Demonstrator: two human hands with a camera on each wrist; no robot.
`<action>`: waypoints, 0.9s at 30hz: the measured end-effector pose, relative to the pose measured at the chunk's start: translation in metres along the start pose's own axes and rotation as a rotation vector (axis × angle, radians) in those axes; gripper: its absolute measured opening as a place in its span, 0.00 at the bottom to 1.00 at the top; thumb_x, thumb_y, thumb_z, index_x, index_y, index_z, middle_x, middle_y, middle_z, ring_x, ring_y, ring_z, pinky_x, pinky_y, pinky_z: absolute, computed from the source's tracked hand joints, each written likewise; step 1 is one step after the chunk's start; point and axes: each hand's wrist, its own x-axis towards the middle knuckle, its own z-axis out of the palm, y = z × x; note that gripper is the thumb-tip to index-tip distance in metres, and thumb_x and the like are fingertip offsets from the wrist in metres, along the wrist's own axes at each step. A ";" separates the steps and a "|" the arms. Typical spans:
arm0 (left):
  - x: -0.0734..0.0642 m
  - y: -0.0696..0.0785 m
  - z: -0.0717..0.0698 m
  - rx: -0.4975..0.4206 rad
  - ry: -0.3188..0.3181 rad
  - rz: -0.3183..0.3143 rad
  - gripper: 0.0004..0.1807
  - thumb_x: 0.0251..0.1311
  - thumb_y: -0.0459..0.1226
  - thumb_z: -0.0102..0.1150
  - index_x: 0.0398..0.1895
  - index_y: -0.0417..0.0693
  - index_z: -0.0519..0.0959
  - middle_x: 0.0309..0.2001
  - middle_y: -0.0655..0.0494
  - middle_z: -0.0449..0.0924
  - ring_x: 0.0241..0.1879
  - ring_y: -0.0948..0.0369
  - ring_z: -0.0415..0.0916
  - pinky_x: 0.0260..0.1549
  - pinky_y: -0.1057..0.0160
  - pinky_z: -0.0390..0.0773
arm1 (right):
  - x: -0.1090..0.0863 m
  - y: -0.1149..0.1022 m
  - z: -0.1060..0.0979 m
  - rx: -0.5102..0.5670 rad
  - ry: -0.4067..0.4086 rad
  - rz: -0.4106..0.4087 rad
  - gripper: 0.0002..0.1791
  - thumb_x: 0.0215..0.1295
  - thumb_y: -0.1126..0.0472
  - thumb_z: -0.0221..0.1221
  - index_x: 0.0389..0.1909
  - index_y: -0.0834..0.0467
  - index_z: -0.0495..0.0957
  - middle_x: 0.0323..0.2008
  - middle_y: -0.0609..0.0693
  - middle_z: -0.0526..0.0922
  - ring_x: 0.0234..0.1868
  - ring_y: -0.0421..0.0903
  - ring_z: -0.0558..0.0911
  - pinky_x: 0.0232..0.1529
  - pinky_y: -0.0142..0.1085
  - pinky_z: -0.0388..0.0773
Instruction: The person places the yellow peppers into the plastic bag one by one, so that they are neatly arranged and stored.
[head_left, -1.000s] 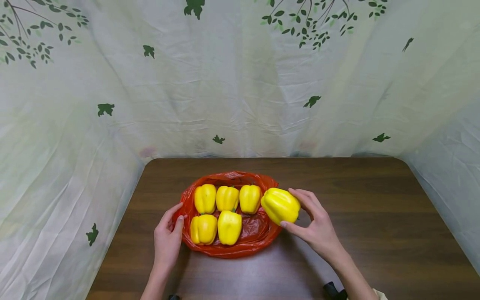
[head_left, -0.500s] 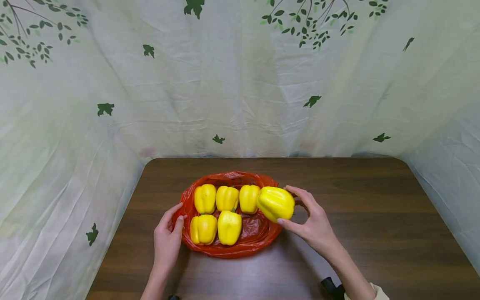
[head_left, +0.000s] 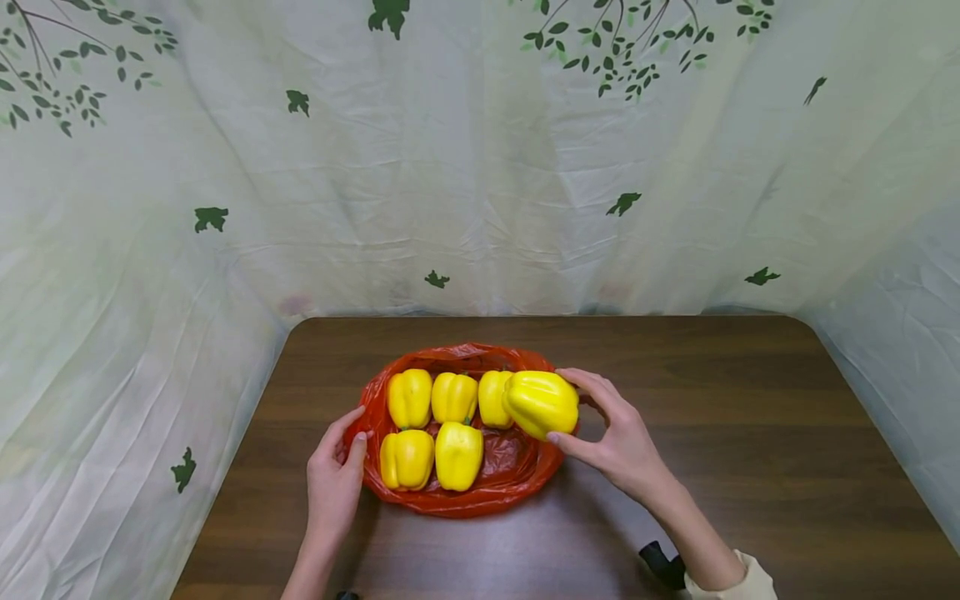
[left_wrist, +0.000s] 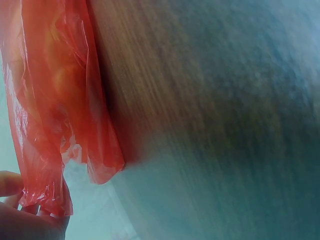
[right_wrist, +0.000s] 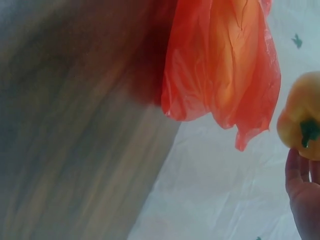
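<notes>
In the head view a red plastic bag [head_left: 480,504] lies spread open on the table with several yellow bell peppers [head_left: 453,397] in two rows inside it. My left hand [head_left: 335,479] pinches the bag's left rim between thumb and fingers; the left wrist view shows the bag's edge [left_wrist: 45,195] gathered there. With my right hand [head_left: 618,437] I grip another yellow bell pepper [head_left: 542,404] over the bag's right side, its body overlapping the far-row pepper at the right. The right wrist view shows its green stem [right_wrist: 309,131], with fingers under it.
The brown wooden table [head_left: 750,433] extends to both sides and behind the bag. A pale curtain [head_left: 480,167] with leaf prints hangs beyond its far edge and at the sides. A black device [head_left: 663,567] sits at my right wrist.
My right hand has carried the bell pepper leftward and slightly away from me, from the bag's right rim to over its inside. My left hand has stayed in place on the rim.
</notes>
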 end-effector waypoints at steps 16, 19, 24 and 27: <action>0.005 -0.014 -0.003 0.004 -0.019 -0.024 0.21 0.70 0.30 0.53 0.65 0.49 0.74 0.63 0.50 0.73 0.59 0.54 0.72 0.46 0.78 0.73 | 0.016 0.035 0.009 -0.004 -0.146 -0.084 0.41 0.52 0.56 0.74 0.67 0.52 0.68 0.64 0.45 0.70 0.60 0.44 0.72 0.57 0.46 0.76; 0.006 -0.016 -0.003 0.000 -0.019 -0.013 0.21 0.70 0.31 0.53 0.64 0.50 0.75 0.63 0.51 0.73 0.58 0.54 0.73 0.46 0.77 0.74 | 0.020 0.036 0.010 -0.017 -0.162 -0.105 0.40 0.52 0.55 0.74 0.67 0.50 0.69 0.63 0.45 0.70 0.60 0.44 0.72 0.56 0.43 0.77; 0.005 -0.016 -0.003 -0.003 -0.019 -0.007 0.20 0.70 0.32 0.54 0.64 0.53 0.75 0.63 0.53 0.73 0.57 0.56 0.73 0.45 0.77 0.75 | 0.026 0.039 0.011 -0.007 -0.201 -0.134 0.38 0.54 0.55 0.73 0.66 0.47 0.69 0.62 0.43 0.70 0.59 0.42 0.72 0.56 0.43 0.77; 0.005 -0.016 -0.003 -0.008 -0.021 -0.004 0.20 0.70 0.32 0.54 0.64 0.53 0.75 0.63 0.53 0.73 0.57 0.56 0.73 0.45 0.77 0.75 | 0.029 0.042 0.012 -0.003 -0.224 -0.146 0.38 0.54 0.56 0.73 0.66 0.49 0.69 0.62 0.43 0.70 0.58 0.42 0.73 0.57 0.46 0.76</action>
